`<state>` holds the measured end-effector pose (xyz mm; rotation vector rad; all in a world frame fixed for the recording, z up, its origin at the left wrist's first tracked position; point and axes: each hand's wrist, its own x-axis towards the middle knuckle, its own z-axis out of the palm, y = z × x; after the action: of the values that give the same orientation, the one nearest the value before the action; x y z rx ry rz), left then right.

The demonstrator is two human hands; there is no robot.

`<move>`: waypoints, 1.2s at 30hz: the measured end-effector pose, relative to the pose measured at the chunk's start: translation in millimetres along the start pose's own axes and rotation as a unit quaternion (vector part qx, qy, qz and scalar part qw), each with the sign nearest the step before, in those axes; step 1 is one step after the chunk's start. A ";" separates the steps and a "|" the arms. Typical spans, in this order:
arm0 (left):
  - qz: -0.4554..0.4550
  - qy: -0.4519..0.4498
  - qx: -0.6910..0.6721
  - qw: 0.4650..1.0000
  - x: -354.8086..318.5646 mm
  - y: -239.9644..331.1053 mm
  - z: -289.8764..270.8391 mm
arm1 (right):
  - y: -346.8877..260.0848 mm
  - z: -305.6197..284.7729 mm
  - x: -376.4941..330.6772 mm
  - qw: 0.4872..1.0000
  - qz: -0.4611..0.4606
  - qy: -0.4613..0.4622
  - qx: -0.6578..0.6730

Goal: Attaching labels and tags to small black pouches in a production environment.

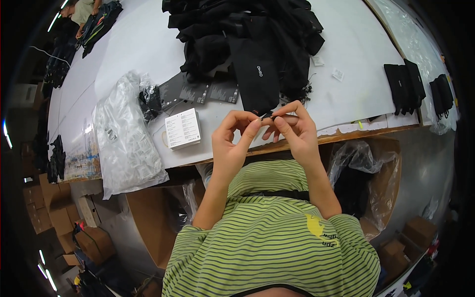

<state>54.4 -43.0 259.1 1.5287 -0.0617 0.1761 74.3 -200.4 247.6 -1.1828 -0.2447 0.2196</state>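
Black piece [267, 116], perhaps cord, is being worked at the pouch [256, 88]; left hand [231, 138] and right hand [303, 132] are pinching it, the next move likely needing steadiness.

The left forearm [212, 199] and right forearm [322, 190] reach forward from either side of the torso [267, 237], bare, slanting inward with bent elbows. The left hand [231, 141] pinches thumb against index finger, the other fingers curled. The right hand [301, 136] pinches likewise, index arched, remaining fingers loosely bent. Both hands' fingertips come close together before the body.
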 end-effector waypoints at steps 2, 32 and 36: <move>0.006 0.007 0.014 1.000 -0.3 -1.9 0.7 | 3.7 0.6 0.6 1.000 0.005 0.009 0.013; 0.064 0.038 0.128 0.989 -0.2 -7.1 5.5 | 11.5 11.9 4.2 0.996 -0.013 0.076 0.036; 0.064 -0.030 0.056 0.996 4.4 -16.5 -8.2 | 8.3 -0.6 3.6 0.989 0.094 -0.023 0.113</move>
<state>60.6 -35.0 243.1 1.6436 -0.2005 0.2393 77.6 -196.8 240.0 -0.9757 -0.1437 0.4286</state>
